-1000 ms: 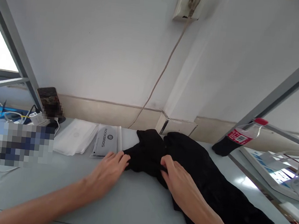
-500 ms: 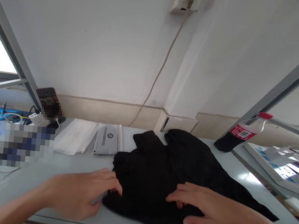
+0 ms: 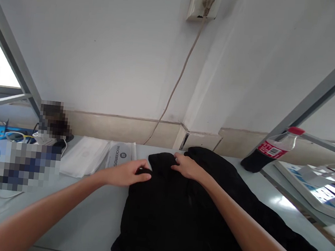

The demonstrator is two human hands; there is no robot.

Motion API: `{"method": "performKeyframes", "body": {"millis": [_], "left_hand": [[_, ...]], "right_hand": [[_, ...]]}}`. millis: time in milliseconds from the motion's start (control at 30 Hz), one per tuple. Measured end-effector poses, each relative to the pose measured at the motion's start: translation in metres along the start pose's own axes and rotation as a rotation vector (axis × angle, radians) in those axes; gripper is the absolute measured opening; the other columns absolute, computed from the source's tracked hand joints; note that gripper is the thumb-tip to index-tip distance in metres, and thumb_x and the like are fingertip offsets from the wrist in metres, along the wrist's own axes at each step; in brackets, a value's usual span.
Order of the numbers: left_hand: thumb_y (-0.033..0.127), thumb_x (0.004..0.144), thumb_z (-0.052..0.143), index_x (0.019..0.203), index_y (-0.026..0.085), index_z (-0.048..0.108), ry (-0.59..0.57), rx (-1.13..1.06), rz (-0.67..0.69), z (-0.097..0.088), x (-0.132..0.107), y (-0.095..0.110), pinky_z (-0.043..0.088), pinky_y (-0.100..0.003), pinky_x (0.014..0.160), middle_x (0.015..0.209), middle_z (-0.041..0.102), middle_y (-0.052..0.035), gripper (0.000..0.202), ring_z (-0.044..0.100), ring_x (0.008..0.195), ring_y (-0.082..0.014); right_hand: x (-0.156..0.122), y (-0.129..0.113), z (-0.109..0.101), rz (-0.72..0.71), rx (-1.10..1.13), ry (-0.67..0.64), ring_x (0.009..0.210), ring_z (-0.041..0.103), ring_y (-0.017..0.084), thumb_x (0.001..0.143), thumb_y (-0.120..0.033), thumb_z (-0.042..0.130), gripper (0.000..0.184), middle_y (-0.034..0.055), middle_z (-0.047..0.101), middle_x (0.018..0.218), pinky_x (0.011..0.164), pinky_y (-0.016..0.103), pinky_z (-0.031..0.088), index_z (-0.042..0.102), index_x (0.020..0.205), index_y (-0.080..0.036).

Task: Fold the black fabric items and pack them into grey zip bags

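Observation:
A black garment lies spread on the pale grey table, reaching from the wall to the front edge. My left hand rests at the garment's far left corner, fingers closed on the cloth edge. My right hand is on the far end of the garment near the wall, fingers curled into the fabric. Both forearms stretch forward over the table, the right one lying across the cloth.
A grey ROCKBROS packet and white plastic bags lie left of the garment. A cola bottle with a red cap leans at the right. Chargers and cables crowd the far left. A cord hangs from a wall socket.
Both hands drew the cloth toward the front edge half a second ago, then reached back to its far end by the wall. The garment now lies spread further toward me.

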State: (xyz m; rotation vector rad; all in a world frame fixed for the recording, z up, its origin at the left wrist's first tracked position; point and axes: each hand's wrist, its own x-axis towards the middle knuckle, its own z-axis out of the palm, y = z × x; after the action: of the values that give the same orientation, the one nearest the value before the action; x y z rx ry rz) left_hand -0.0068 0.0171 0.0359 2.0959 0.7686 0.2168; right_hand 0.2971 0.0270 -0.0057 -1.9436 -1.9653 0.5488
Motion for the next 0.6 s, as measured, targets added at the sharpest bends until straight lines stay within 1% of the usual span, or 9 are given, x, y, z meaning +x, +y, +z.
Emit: {"method": "performKeyframes", "body": {"millis": [67,133,167,267,333,433,467,533,600], "left_hand": [[0.058,0.095,0.06,0.099,0.025,0.053,0.006,-0.174,0.019,-0.01,0.004,0.0,0.045,-0.028,0.071,0.098,0.06,-0.0005,0.034,0.057,0.085,-0.0179],[0.061,0.09,0.065,0.101,0.025,0.056,0.016,-0.205,0.006,-0.019,0.009,-0.002,0.046,-0.028,0.074,0.102,0.062,-0.0008,0.038,0.058,0.089,-0.0188],[0.063,0.091,0.062,0.101,0.026,0.059,0.012,-0.175,-0.014,-0.022,0.011,-0.004,0.046,-0.029,0.074,0.101,0.063,-0.0013,0.039,0.059,0.088,-0.0196],[0.067,0.099,0.041,0.095,0.025,0.067,0.023,0.024,-0.074,-0.026,0.017,-0.01,0.045,-0.031,0.07,0.092,0.065,-0.0036,0.049,0.06,0.082,-0.0215],[0.061,0.1,0.04,0.092,0.024,0.067,0.091,0.169,-0.09,-0.026,0.021,-0.014,0.044,-0.032,0.069,0.092,0.066,-0.0052,0.047,0.061,0.081,-0.0225],[0.052,0.094,0.056,0.108,0.025,0.065,0.131,0.269,-0.126,-0.027,0.028,-0.019,0.043,-0.031,0.067,0.103,0.068,-0.0062,0.031,0.063,0.082,-0.0233],[0.051,0.091,0.062,0.114,0.026,0.063,0.11,0.27,-0.143,-0.028,0.031,-0.021,0.044,-0.031,0.066,0.104,0.069,-0.0059,0.034,0.064,0.082,-0.0232],[0.051,0.084,0.071,0.125,0.027,0.058,0.057,0.276,-0.183,-0.031,0.038,-0.024,0.045,-0.03,0.064,0.105,0.07,-0.0052,0.049,0.065,0.079,-0.0232],[0.049,0.08,0.076,0.132,0.025,0.053,0.034,0.29,-0.226,-0.034,0.043,-0.028,0.047,-0.032,0.065,0.108,0.07,-0.0075,0.062,0.066,0.081,-0.0255]], "right_hand": [[0.004,0.002,0.0,-0.025,0.049,-0.002,0.081,0.067,0.024,0.081,-0.024,0.074,0.014,0.0036,0.07,0.085,0.073,0.031,0.049,0.063,0.087,-0.022],[0.004,0.003,-0.003,-0.048,0.119,0.017,0.075,0.064,0.02,0.084,-0.026,0.069,0.012,0.0016,0.068,0.086,0.068,0.03,0.049,0.059,0.088,-0.023],[0.004,0.003,-0.004,-0.052,0.159,0.026,0.07,0.062,0.019,0.085,-0.028,0.067,0.012,0.0007,0.067,0.086,0.064,0.029,0.048,0.056,0.091,-0.024],[0.003,0.005,-0.007,-0.056,0.273,0.047,0.055,0.053,0.014,0.088,-0.033,0.061,0.015,-0.0034,0.059,0.076,0.052,0.027,0.043,0.049,0.091,-0.025],[0.003,0.004,-0.008,-0.079,0.338,0.08,0.057,0.05,0.014,0.086,-0.035,0.062,0.02,-0.0054,0.053,0.072,0.053,0.026,0.041,0.044,0.086,-0.026],[0.003,0.002,-0.01,-0.125,0.437,0.122,0.064,0.047,0.015,0.086,-0.039,0.063,0.028,-0.0066,0.047,0.073,0.057,0.026,0.04,0.038,0.082,-0.027],[0.003,0.001,-0.011,-0.135,0.469,0.121,0.065,0.046,0.014,0.086,-0.042,0.063,0.03,-0.007,0.046,0.073,0.058,0.026,0.04,0.037,0.082,-0.027],[0.003,-0.001,-0.012,-0.143,0.521,0.103,0.064,0.046,0.014,0.084,-0.046,0.067,0.035,-0.0075,0.046,0.073,0.059,0.027,0.041,0.038,0.081,-0.027],[0.003,-0.002,-0.013,-0.141,0.557,0.084,0.068,0.051,0.015,0.08,-0.047,0.072,0.036,-0.0063,0.052,0.075,0.062,0.028,0.045,0.042,0.08,-0.026]]}}
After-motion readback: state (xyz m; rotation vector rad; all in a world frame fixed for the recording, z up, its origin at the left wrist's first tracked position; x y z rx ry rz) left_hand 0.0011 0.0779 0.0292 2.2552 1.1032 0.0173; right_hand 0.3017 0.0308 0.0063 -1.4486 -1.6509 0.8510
